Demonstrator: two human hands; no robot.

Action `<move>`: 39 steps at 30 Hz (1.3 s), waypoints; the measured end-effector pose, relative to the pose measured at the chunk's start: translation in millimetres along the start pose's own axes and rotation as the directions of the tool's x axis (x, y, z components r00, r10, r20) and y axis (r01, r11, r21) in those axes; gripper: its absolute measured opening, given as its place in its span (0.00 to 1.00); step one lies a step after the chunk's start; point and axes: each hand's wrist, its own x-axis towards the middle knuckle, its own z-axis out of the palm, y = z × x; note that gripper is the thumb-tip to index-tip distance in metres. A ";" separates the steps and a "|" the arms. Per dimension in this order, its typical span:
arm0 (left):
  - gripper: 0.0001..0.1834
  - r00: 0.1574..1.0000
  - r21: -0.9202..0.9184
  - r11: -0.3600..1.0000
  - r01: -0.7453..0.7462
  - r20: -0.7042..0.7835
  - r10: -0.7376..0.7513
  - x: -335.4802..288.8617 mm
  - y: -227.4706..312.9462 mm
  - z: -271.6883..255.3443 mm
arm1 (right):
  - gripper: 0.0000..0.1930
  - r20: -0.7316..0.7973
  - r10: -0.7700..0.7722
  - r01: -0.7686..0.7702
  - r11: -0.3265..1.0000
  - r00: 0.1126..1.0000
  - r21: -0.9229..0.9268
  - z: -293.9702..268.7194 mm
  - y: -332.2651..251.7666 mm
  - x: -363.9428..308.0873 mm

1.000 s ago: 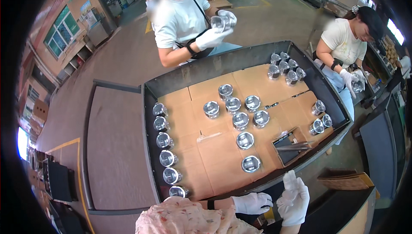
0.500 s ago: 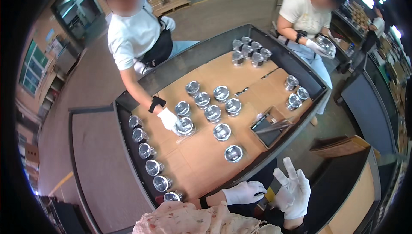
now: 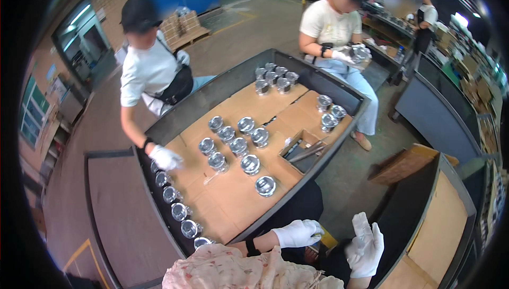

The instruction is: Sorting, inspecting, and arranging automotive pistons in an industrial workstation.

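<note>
My left hand point(image 3: 298, 234), in a white glove, is just outside the near edge of the big dark tray point(image 3: 254, 229). Its fingers are curled together, and what they hold, if anything, is too small to make out. To its right my right hand point(image 3: 366, 249), gloved too, is raised with the fingers stretched upward and nothing in it. Shiny metal pistons point(image 3: 265, 186) stand on the cardboard point(image 3: 225, 212) in the tray, some grouped in the middle, others lined along the left wall. Neither of my hands touches them.
Across the tray a co-worker's gloved hand point(image 3: 166, 157) hovers by the left row. Another person, far right, holds a metal part point(image 3: 359, 52). A cut-out compartment point(image 3: 303, 152) with tools lies at the tray's right. A dark bin point(image 3: 403, 236) with cardboard stands at my right.
The view has shifted, so the tray appears farther left. My right hand's spread fingers have come closer together. The co-worker's hand has left a middle piston and moved toward the left row.
</note>
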 end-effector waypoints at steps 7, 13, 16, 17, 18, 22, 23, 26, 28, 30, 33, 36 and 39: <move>0.13 0.993 0.044 0.993 -0.108 0.044 0.106 22.2 11.3 2.8 | 0.23 -0.111 -0.254 0.230 0.954 0.961 -0.195 -68.1 -22.2 -30.9; 0.12 0.966 0.088 0.969 -0.230 0.140 0.217 50.8 23.4 7.9 | 0.28 -0.268 -0.873 0.425 0.441 0.409 -0.790 -132.4 -56.2 -141.9; 0.13 0.946 0.102 0.961 -0.259 0.226 0.231 60.5 23.7 15.0 | 0.24 -0.080 -0.991 -0.412 0.118 -0.109 -0.903 -167.5 -56.8 -215.8; 0.13 0.937 0.119 0.951 -0.284 0.246 0.249 63.6 24.1 20.0 | 0.22 -0.206 -0.963 -0.445 0.263 -0.172 -0.856 -163.0 -54.1 -238.3; 0.13 0.928 0.118 0.949 -0.291 0.276 0.250 67.9 26.7 21.7 | 0.21 -0.183 -0.970 -0.568 0.243 -0.162 -0.786 -181.4 -53.4 -259.7; 0.14 0.927 0.143 0.951 -0.276 0.300 0.224 72.2 42.9 24.3 | 0.21 -0.351 -0.935 -0.638 0.244 0.044 -0.731 -233.0 -40.2 -309.4; 0.14 0.935 0.157 0.951 -0.264 0.285 0.213 70.9 42.6 24.2 | 0.22 -0.452 -0.883 -0.668 0.261 0.126 -0.697 -221.5 -38.9 -305.5; 0.13 0.929 0.162 0.935 -0.315 0.257 0.268 68.0 41.7 25.9 | 0.22 -0.396 -0.891 -0.752 0.101 0.223 -0.651 -238.4 -27.5 -284.7; 0.13 0.929 0.172 0.935 -0.311 0.264 0.260 64.5 39.3 25.4 | 0.19 -0.380 -0.909 -0.756 0.126 0.171 -0.642 -257.5 -27.7 -267.2; 0.14 0.928 0.172 0.940 -0.296 0.284 0.241 61.2 36.5 25.5 | 0.17 -0.400 -0.907 -0.788 0.149 0.131 -0.597 -260.2 -28.2 -253.5; 0.14 0.923 0.186 0.935 -0.302 0.301 0.239 58.6 29.2 23.4 | 0.15 -0.299 -0.950 -0.832 0.092 0.092 -0.547 -288.8 -22.3 -243.0; 0.13 0.933 0.198 0.941 -0.273 0.293 0.209 54.6 28.1 21.2 | 0.12 -0.280 -0.958 -0.856 0.100 0.054 -0.507 -298.7 -21.0 -236.4; 0.13 0.941 0.205 0.946 -0.252 0.278 0.191 52.9 25.5 21.3 | 0.11 -0.346 -0.937 -0.847 0.227 -0.055 -0.480 -280.4 -17.8 -225.8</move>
